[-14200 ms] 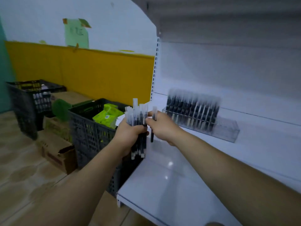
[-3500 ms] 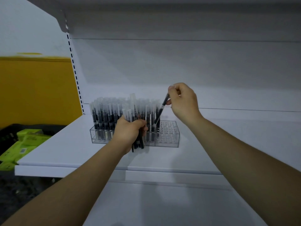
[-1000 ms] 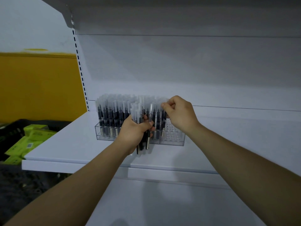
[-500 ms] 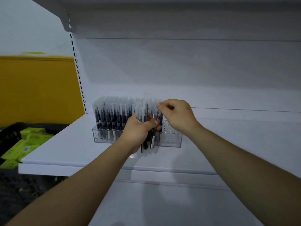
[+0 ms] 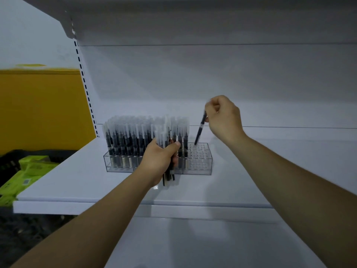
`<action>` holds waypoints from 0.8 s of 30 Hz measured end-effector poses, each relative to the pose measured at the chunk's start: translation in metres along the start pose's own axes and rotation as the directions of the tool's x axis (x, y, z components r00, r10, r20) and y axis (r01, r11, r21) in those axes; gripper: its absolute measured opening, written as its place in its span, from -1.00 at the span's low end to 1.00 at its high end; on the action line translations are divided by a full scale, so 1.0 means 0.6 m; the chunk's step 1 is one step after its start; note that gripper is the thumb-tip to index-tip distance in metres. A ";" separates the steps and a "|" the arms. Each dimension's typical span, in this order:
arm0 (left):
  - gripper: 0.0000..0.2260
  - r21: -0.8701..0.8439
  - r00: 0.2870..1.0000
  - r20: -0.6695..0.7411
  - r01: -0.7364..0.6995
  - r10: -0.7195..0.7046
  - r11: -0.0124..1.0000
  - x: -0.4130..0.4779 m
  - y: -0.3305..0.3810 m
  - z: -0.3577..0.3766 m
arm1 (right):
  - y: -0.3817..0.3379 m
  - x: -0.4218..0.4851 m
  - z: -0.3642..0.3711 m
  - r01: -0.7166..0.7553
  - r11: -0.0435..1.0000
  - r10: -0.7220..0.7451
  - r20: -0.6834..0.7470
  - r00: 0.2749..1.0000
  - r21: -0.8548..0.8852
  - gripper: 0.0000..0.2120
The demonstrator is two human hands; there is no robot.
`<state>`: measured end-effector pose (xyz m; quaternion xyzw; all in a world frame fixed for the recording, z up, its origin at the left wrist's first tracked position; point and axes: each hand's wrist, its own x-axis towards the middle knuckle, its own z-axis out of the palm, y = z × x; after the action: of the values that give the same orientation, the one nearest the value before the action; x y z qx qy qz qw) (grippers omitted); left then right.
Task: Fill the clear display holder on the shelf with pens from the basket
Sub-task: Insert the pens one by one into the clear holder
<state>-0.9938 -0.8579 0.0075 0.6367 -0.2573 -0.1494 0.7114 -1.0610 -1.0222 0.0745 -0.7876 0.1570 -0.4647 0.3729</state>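
The clear display holder (image 5: 201, 165) stands on the white shelf (image 5: 77, 180). Black pens with frosted caps (image 5: 131, 136) fill most of it; the holes at its right end are bare. My left hand (image 5: 160, 161) grips a bundle of pens (image 5: 166, 136) upright in front of the holder. My right hand (image 5: 224, 118) pinches a single pen (image 5: 200, 130) by its top. That pen is tilted, its lower tip at the back row of the bare holes.
A dark basket (image 5: 11, 157) with green packets (image 5: 29, 171) sits low at the left, beside the shelf's edge. An upper shelf (image 5: 193, 20) hangs overhead. A lower shelf surface (image 5: 212, 244) spreads below. A yellow wall (image 5: 38, 107) is at the left.
My right hand has pulled one pen out of the bundle, lifted up and to the right, and brought its tip down over the holder's bare right end. The left hand has barely moved.
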 end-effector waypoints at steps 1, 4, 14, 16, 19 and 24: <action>-0.87 0.022 1.000 0.007 -0.006 0.006 1.000 0.001 -0.002 0.001 | 0.005 0.002 0.004 0.006 1.000 -0.006 0.005 1.000 -0.011 -0.88; -0.85 0.063 0.999 0.034 -0.018 0.015 0.998 0.007 -0.007 0.006 | 0.022 0.008 0.024 -0.005 0.999 0.006 0.024 1.000 -0.031 -0.84; -0.90 0.035 0.998 0.058 0.007 -0.009 0.999 0.015 -0.016 0.001 | 0.043 0.024 0.054 0.023 0.999 -0.020 0.052 0.998 -0.043 -0.83; -0.90 0.023 0.998 0.061 0.011 -0.012 1.000 0.016 -0.017 0.001 | 0.041 0.028 0.052 0.033 0.999 -0.032 0.026 0.999 -0.032 -0.83; -0.90 0.005 0.998 0.068 0.010 -0.010 1.000 0.015 -0.015 0.002 | 0.042 0.033 0.053 0.033 0.999 -0.032 0.030 0.999 -0.036 -0.84; -0.89 0.009 0.997 0.081 -0.002 0.001 1.000 0.012 -0.013 0.002 | 0.054 0.025 0.058 0.033 0.997 -0.029 0.063 0.998 -0.071 -0.85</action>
<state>-0.9876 -0.8643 0.0013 0.6333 -0.2870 -0.1733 0.6976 -1.0203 -1.0376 0.0501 -0.8169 0.1497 -0.4399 0.3419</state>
